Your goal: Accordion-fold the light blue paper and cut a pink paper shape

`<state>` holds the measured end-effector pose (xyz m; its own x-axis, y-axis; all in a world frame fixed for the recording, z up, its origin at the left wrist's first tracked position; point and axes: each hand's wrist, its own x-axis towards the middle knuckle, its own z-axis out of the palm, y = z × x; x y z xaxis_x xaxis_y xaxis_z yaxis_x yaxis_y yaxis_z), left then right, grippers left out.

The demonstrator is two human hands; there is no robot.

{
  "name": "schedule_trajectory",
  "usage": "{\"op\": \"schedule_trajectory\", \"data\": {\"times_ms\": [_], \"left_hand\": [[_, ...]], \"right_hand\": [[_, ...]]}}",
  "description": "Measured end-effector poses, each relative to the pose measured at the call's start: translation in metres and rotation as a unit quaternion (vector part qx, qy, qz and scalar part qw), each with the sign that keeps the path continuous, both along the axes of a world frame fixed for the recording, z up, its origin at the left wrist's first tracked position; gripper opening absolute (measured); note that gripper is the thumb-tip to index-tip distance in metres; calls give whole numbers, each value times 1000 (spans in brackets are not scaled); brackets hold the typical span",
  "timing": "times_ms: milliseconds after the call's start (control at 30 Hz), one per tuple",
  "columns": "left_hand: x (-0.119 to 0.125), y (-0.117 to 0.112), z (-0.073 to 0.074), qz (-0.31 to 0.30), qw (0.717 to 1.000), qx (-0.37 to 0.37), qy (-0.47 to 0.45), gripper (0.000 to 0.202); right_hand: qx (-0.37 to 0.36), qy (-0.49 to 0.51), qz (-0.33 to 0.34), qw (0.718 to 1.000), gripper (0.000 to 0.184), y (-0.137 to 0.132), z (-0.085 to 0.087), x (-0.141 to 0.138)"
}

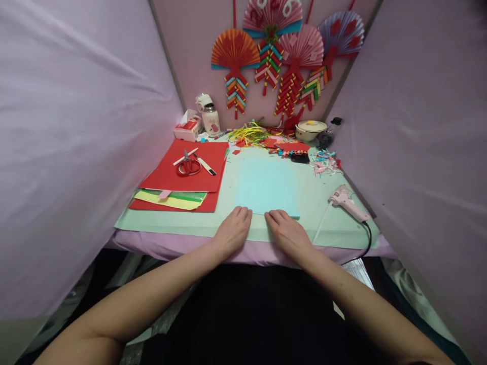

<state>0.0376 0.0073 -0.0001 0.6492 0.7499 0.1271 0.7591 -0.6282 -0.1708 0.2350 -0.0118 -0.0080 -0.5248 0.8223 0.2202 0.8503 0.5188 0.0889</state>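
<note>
A light blue sheet of paper [268,185] lies flat in the middle of the table. My left hand [234,228] is closed at its near left corner, with the fingers curled over the edge. Along the same near edge, a little to the right, my right hand [287,233] has its fingers pressed together on the paper. A narrow strip of that edge looks darker blue towards the right corner, perhaps a fold. Both thumbs are mostly hidden.
Red sheets [163,175] at left carry scissors [188,166], a utility knife [206,166] and a white pen. A glue gun [348,203] lies at right, its cable over the front edge. Paper scraps [325,161], a lidded bowl [310,130] and a bottle [211,120] stand behind.
</note>
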Motion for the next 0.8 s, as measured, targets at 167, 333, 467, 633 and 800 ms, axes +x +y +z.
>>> {"op": "schedule_trajectory", "data": {"times_ms": [167,333,467,633,800], "left_hand": [[-3,-2,-1,9,1000,16,22,29],[-3,-2,-2,18,1000,11,-9,31],[-4,-3,-2,22,1000,5,-16,33],[-3,-5,0,16,1000,6,-14,33],[-1,-6,0,28,999,-4,-23,34]], "right_hand": [[-1,9,-26,1000,30,-5,-3,7],[2,-3,-49,999,31,-11,-1,20],[11,-2,-58,998,31,-17,0,33],[31,8,-61,998,35,-26,0,42],[38,5,-105,994,30,-34,-2,57]]}}
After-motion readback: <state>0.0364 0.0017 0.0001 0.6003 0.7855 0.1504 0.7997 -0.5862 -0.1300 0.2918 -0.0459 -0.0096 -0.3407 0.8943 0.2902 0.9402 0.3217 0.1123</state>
